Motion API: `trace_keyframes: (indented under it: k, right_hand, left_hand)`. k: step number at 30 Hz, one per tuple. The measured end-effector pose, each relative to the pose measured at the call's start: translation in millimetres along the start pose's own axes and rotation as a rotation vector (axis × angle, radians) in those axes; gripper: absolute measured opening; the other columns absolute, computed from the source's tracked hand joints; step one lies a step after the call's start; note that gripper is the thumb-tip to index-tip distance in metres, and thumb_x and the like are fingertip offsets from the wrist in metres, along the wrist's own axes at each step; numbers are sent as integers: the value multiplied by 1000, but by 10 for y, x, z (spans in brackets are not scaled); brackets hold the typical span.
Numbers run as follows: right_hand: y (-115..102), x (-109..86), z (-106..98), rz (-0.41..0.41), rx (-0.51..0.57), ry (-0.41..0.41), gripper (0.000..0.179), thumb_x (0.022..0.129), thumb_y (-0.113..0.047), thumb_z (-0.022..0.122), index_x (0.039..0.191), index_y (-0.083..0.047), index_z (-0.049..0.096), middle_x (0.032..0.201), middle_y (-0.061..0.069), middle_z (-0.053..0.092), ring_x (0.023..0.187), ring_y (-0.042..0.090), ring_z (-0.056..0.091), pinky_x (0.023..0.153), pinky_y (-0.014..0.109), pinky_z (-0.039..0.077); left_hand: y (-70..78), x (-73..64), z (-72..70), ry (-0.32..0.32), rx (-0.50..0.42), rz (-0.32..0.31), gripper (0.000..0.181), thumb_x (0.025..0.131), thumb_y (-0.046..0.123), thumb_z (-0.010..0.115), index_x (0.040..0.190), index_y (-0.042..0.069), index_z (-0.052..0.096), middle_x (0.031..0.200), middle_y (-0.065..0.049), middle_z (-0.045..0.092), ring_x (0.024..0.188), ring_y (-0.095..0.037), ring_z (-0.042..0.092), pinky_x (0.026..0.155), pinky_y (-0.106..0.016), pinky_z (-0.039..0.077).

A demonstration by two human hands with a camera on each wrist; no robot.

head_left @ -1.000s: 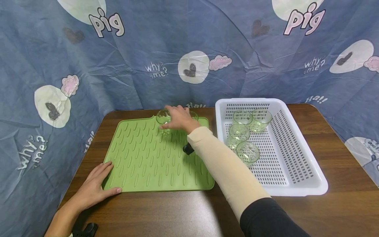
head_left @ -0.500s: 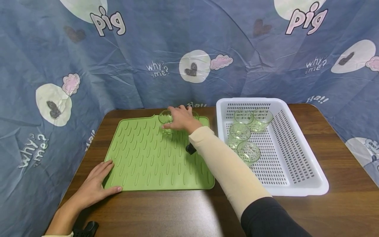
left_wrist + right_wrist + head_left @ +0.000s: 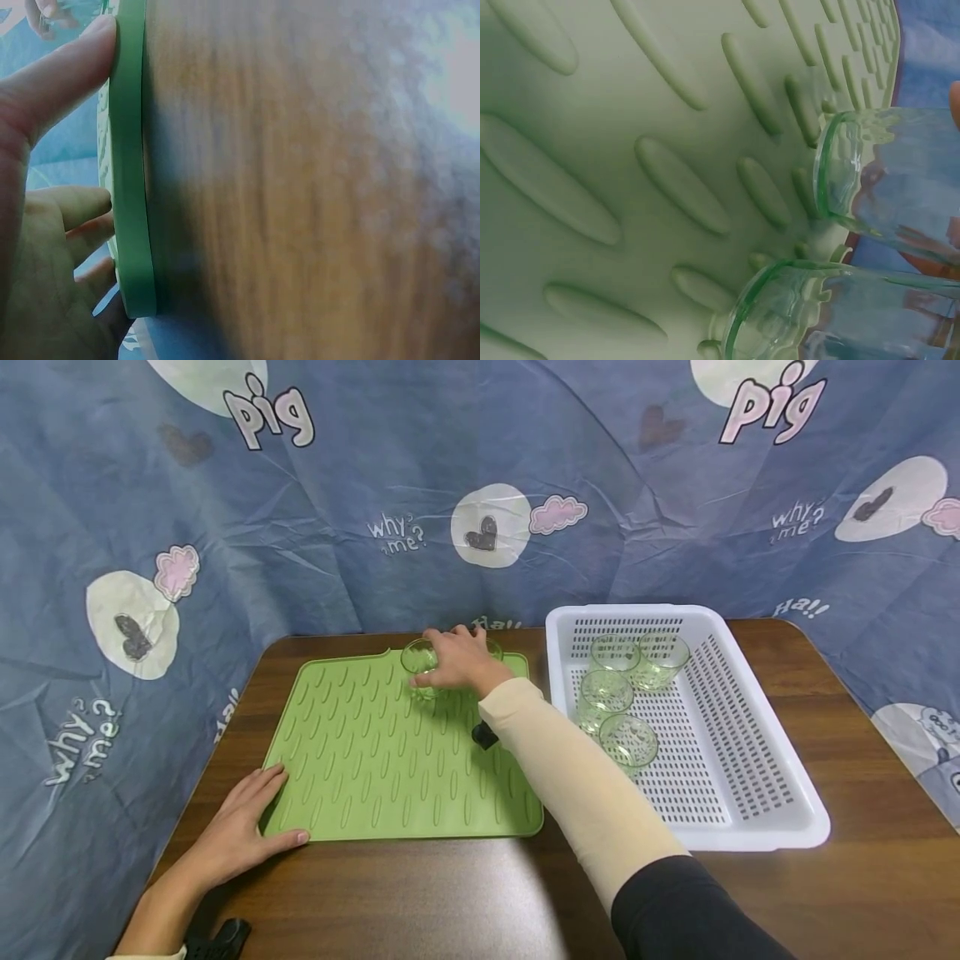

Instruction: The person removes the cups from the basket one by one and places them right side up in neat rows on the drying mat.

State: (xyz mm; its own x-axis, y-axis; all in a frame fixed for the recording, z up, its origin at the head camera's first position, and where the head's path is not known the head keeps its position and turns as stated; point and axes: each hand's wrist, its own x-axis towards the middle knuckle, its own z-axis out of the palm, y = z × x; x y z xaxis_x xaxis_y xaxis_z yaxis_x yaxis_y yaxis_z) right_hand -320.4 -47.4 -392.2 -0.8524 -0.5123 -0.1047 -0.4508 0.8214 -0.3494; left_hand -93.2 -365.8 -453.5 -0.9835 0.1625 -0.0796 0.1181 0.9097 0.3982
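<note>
Near the back edge of the green ribbed drying mat [image 3: 375, 760], my right hand [image 3: 459, 662] grips a clear glass tumbler [image 3: 417, 658] from above, its thumb on the near left side. Another glass [image 3: 494, 650] stands just to the right, mostly hidden behind the hand. In the right wrist view the held glass [image 3: 900, 180] and the other glass [image 3: 870, 315] sit side by side, bases on the mat. My left hand [image 3: 236, 831] rests at the mat's front left corner, fingers spread along its edges. Its thumb [image 3: 75, 67] touches the mat's green rim [image 3: 131, 165] in the left wrist view.
To the right of the mat stands a white perforated basket [image 3: 780, 760] holding several glasses [image 3: 628, 742] on its left side. The wooden table [image 3: 390, 902] extends in front. A blue printed cloth [image 3: 375, 485] hangs close behind the table.
My right hand and the glass in it have shifted slightly right, toward the other glass, and then stayed still. The left hand keeps its place at the mat corner.
</note>
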Motion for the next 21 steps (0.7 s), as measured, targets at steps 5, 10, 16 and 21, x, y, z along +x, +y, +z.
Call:
trace_keyframes:
  k: [5,10,16,21]
  right_hand:
    - [23,-15,-20,6,-21,4,91,83,-63,68,156,-24,31,155,1,46,143,29,34,118,60,18]
    - [47,-53,-81,8,-37,9,94,82,-66,67,158,-26,28,156,2,42,147,29,31,119,62,17]
    - [82,-127,-342,-8,-73,41,86,88,-69,57,157,-25,29,158,3,39,149,29,28,118,63,19]
    - [175,-259,-683,-16,-126,87,82,92,-67,51,157,-22,30,159,5,38,149,30,28,117,61,20]
  left_hand:
    - [19,17,6,5,-2,10,101,77,46,80,150,-6,35,157,-28,30,144,-55,21,103,-74,27]
    - [37,34,3,-6,-5,5,101,78,47,80,151,-5,34,158,-28,29,145,-55,19,103,-74,27]
    - [38,45,5,-8,-3,17,101,78,47,80,151,-5,34,157,-29,29,144,-55,20,103,-74,27]
    - [11,6,2,9,0,25,100,76,45,81,149,-7,36,155,-30,32,142,-57,22,102,-74,27]
